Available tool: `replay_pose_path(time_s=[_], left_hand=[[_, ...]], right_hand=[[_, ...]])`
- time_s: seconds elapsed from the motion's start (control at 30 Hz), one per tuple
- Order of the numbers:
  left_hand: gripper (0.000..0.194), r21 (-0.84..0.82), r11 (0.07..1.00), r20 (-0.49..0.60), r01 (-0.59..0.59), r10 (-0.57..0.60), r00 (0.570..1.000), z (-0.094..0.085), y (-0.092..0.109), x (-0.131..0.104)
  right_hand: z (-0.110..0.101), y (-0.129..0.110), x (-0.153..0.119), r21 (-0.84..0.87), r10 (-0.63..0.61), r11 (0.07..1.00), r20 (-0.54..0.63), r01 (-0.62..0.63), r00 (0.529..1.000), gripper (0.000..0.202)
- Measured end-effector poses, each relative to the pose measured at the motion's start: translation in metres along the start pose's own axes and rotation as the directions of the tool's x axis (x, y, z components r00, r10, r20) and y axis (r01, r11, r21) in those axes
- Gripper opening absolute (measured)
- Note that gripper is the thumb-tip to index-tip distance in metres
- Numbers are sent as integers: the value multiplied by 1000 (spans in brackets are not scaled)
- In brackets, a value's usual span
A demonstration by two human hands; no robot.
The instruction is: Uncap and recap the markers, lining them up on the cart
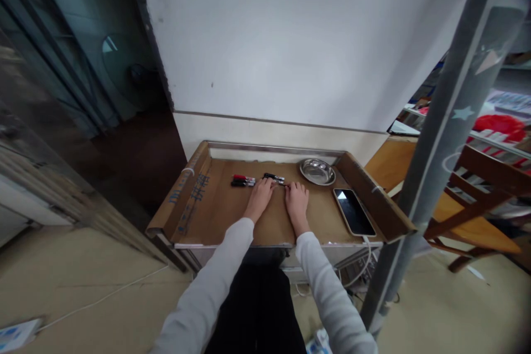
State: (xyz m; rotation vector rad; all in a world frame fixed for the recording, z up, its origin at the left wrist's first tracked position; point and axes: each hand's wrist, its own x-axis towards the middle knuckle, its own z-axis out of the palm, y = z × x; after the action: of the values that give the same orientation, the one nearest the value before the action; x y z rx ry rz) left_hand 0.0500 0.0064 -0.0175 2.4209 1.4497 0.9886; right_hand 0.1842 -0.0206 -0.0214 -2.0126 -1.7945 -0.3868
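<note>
My left hand [260, 197] and my right hand [296, 202] rest close together over the cardboard-lined table [232, 221]. Between them lies a small slim marker [279, 183], its ends at my closed fingertips, though the fingers hide much of it. Just beyond is a black marker [271, 176]. To the left of my left hand, a red-capped marker [243, 178] and a black-capped marker [242, 183] lie side by side. A shiny round metal dish [317, 171] stands beyond my right hand, to its right.
A phone [354, 212] with a white cable [368, 254] lies at the table's right. Raised cardboard flaps [375, 193] edge the sides. A white wall panel [274, 38] rises behind, a grey metal post [440, 121] and a wooden chair [468, 221] stand right.
</note>
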Motion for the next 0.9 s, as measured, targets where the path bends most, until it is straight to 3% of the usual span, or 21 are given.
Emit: replay_pose_path(time_s=[0.23,0.43,0.57,0.7,0.9], left_hand=[[13,87,996,10,12,-13,1000,7,-2,3],[12,95,995,24,1,-3,1000,6,-2,4],[10,7,1000,12,-17,17,1000,4,-3,5],[11,-126,991,-21,49,-52,998,4,-5,5],[12,-162,986,-36,32,-38,999,7,-8,5]], right_hand=[[0,-1,1,-23,-18,1000,12,18,1000,23],[0,0,2,76,-97,993,36,94,995,23],[0,1,2,137,-90,987,20,86,996,25],[0,1,1,147,-57,987,-4,57,998,25],[-1,1,1,201,-77,976,-24,80,997,25]])
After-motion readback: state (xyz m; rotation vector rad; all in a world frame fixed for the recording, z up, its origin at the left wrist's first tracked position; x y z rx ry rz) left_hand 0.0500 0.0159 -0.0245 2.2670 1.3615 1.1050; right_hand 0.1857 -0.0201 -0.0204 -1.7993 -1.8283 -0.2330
